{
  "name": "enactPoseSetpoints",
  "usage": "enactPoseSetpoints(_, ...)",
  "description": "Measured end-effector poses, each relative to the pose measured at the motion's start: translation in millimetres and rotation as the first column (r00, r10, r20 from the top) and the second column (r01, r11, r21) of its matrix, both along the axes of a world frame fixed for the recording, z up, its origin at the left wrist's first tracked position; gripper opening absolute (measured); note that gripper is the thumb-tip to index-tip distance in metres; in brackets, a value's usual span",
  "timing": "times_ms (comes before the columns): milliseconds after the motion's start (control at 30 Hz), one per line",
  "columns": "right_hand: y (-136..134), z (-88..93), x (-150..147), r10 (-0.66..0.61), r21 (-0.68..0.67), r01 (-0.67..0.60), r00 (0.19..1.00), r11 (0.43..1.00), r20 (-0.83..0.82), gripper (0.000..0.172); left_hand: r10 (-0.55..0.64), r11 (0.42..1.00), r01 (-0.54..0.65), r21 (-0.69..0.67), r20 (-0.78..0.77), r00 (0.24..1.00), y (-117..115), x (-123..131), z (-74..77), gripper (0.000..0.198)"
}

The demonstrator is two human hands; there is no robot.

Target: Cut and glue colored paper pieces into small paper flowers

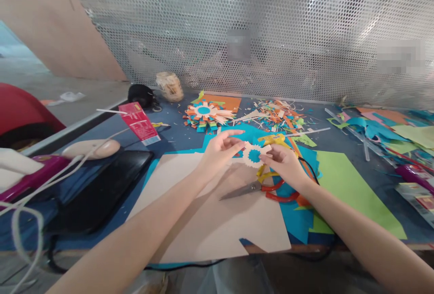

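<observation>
Between my two hands is a small white paper ring (250, 160) with a toothed edge and a blue-looking middle. My left hand (222, 147) pinches its left rim between thumb and fingers. On the opposite side my right hand (283, 163) grips a white tab of the same ring. Red-handled scissors (276, 192) lie below, blades pointing left over a large pale paper sheet (203, 226). A yellow glue gun (271, 139) lies behind and partly under my right hand. Blue sheets (298, 224) spread beneath these things.
Fringed paper flowers (205, 112) and a heap of paper scraps (281, 113) lie at the back. Left are a black tablet-like slab (105, 194), a red packet (139, 122) and white cables (37, 194). Green paper (352, 194) lies right. A perforated metal panel (271, 27) stands behind.
</observation>
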State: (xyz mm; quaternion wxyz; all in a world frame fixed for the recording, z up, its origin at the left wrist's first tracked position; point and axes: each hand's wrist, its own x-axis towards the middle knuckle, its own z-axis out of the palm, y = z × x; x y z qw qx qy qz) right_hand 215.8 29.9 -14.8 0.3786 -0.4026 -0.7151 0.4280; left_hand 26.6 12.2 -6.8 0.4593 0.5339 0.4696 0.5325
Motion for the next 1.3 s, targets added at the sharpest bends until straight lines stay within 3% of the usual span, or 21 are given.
enactPoseSetpoints(333, -1.7, 1.2, -0.5, 0.008, 0.029, -0.009, 1.000, 1.000, 0.027, 0.023, 0.009, 0.999, -0.008, 0.046, -0.020, 1.000, 0.1, 0.9, 1.8, 0.036)
enactPoseSetpoints(467, 2.3, 1.8, 1.9, -0.029, 0.055, 0.029, 1.000, 0.998, 0.010, 0.025, 0.038, 0.994, -0.017, 0.109, -0.195, 0.980, 0.5, -5.4, 5.5, 0.032)
enactPoseSetpoints(533, 5.5, 1.1, 4.1, -0.078, 0.082, 0.076, 0.997, 0.994, 0.011, 0.025, -0.008, 0.991, 0.063, 0.115, -0.426, 0.905, -0.2, -13.7, 10.8, 0.032)
enactPoseSetpoints(633, 10.0, -1.1, 6.9, -0.133, 0.123, 0.128, 0.991, 0.984, 0.029, 0.025, -0.167, 0.968, 0.249, 0.019, -0.689, 0.705, -1.0, -30.7, 19.4, 0.037)
enactPoseSetpoints(733, 12.6, -3.3, 7.8, -0.152, 0.152, 0.142, 0.987, 0.978, 0.055, 0.023, -0.207, 0.957, 0.287, -0.030, -0.766, 0.609, 1.2, -46.8, 22.5, 0.038)
enactPoseSetpoints(867, 12.0, -3.3, 6.5, -0.143, 0.169, 0.128, 0.986, 0.977, 0.081, 0.020, -0.240, 0.957, 0.270, -0.107, -0.812, 0.532, 8.8, -58.4, 15.2, 0.038)
enactPoseSetpoints(1100, 11.8, -6.7, 4.0, -0.116, 0.176, 0.090, 0.983, 0.980, 0.145, 0.024, -0.200, 0.967, 0.242, -0.075, -0.811, 0.550, 21.9, -67.4, 1.0, 0.023)
enactPoseSetpoints(1300, 14.5, -7.2, 4.8, -0.103, 0.204, 0.063, 0.976, 0.977, 0.192, 0.027, -0.128, 0.987, 0.155, -0.046, -0.811, 0.571, 25.7, -74.9, 3.2, 0.029)
